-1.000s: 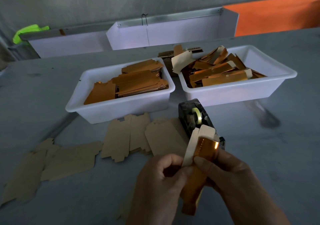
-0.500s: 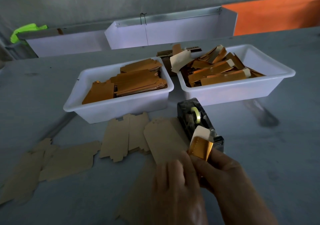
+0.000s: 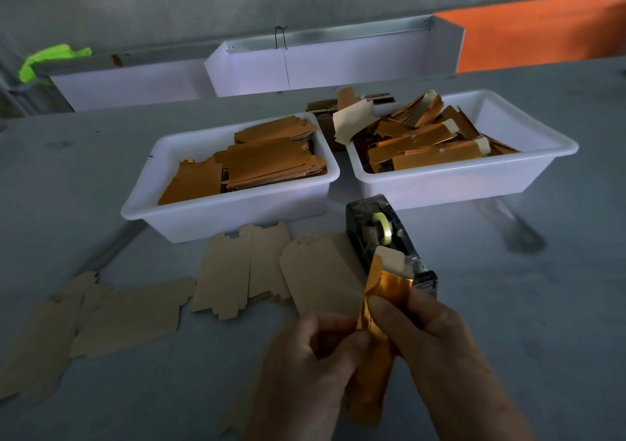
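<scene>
Left hand [image 3: 305,369] and right hand [image 3: 437,345] pinch the gold card [image 3: 389,291], long axis six-to-twelve o'clock, flap pointing twelve; more shows than before.

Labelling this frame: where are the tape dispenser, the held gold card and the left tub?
tape dispenser [image 3: 383,228], head view, its roll
gold card [image 3: 389,288], head view, shiny face
left tub [image 3: 237,213], head view, front wall

Two tubs side by side on table [image 3: 508,305]: left tub [image 3: 216,218] holds stacked flat blanks, right tub [image 3: 474,183] holds folded pieces. Tape dispenser [image 3: 389,237] in front, between them. Loose card blanks [image 3: 237,271] lie left of dispenser.
</scene>
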Action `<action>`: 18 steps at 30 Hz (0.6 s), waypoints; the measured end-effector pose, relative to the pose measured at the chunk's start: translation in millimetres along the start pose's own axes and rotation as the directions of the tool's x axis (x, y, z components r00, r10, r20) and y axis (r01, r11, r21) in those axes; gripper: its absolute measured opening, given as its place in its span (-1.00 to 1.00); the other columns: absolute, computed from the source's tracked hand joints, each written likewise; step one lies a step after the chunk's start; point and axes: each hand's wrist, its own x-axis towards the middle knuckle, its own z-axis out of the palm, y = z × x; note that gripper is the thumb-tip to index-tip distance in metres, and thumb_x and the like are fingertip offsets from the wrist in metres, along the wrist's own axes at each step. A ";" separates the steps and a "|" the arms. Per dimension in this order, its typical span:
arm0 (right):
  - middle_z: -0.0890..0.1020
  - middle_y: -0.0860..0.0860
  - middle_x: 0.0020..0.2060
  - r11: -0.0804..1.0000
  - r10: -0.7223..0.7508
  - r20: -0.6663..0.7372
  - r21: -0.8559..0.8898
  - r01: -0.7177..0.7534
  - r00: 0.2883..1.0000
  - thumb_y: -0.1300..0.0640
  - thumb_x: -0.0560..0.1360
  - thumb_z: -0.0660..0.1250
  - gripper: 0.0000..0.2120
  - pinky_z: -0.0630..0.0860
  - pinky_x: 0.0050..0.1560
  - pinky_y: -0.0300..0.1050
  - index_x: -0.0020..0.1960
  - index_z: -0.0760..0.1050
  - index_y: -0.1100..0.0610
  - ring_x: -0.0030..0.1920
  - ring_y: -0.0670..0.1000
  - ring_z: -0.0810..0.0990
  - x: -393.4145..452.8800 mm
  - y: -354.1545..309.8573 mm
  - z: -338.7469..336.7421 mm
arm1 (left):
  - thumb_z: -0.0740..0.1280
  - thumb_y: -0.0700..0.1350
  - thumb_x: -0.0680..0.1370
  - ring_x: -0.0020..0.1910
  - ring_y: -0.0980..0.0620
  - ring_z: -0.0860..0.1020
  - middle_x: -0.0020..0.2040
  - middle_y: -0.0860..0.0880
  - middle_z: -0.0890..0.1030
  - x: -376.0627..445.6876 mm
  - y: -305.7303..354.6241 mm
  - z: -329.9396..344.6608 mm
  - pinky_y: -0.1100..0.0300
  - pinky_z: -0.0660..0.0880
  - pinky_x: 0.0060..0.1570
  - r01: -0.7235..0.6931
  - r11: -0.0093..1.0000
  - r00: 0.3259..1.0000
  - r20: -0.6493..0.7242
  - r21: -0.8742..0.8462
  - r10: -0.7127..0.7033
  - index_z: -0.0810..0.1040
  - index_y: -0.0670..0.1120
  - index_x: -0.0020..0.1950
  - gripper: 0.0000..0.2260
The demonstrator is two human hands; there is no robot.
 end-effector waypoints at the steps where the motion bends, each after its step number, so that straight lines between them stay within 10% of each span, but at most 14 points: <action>1: 0.53 -0.07 -0.47 1.000 -0.012 -0.003 -0.013 0.012 1.000 0.09 0.46 0.34 -0.85 0.51 -0.23 -0.16 -0.28 0.59 0.02 -0.37 -0.12 0.52 0.4 -0.8 -0.3 | 0.45 -0.13 0.45 -0.34 0.07 0.62 -0.35 -0.01 0.66 -0.1 3.2 -1.2 0.10 0.58 -0.28 -0.009 1.000 1.000 0.017 0.006 0.009 0.65 -0.04 -0.17 -0.99; 7: 0.62 -0.17 -0.28 0.939 -0.291 -0.184 -0.244 0.243 0.939 -0.26 0.30 0.35 -0.77 0.41 -0.30 -0.48 -0.18 0.61 -0.15 -0.27 -0.26 0.57 3.4 -13.6 -23.1 | 0.43 -0.12 0.45 -0.57 0.18 0.42 -0.49 0.04 0.55 3.7 9.5 7.1 0.31 0.31 -0.51 -0.041 0.996 0.999 -0.027 -0.085 0.039 0.64 -0.05 -0.30 -0.88; 9: 0.63 -0.17 -0.23 0.914 -0.343 -0.294 -0.322 0.245 0.892 -0.10 0.38 0.42 -0.89 0.38 -0.29 -0.52 -0.26 0.61 -0.09 -0.23 -0.33 0.56 14.5 -17.5 -40.0 | 0.41 -0.16 0.47 -0.55 0.12 0.39 -0.46 -0.01 0.52 10.6 10.5 9.1 0.28 0.30 -0.53 0.006 0.977 1.000 -0.018 -0.211 -0.009 0.63 -0.09 -0.31 -0.85; 18: 0.68 0.02 -0.32 0.954 -0.020 -0.094 -0.299 -0.009 0.995 0.10 0.43 0.39 -0.88 0.58 -0.06 0.00 -0.26 0.64 0.05 -0.18 0.07 0.66 50.0 -8.1 -52.2 | 0.38 -0.20 0.50 -0.54 0.14 0.41 -0.44 -0.01 0.56 30.7 10.3 22.2 0.29 0.31 -0.53 0.058 0.924 0.998 0.048 -0.377 -0.043 0.66 -0.06 -0.37 -0.76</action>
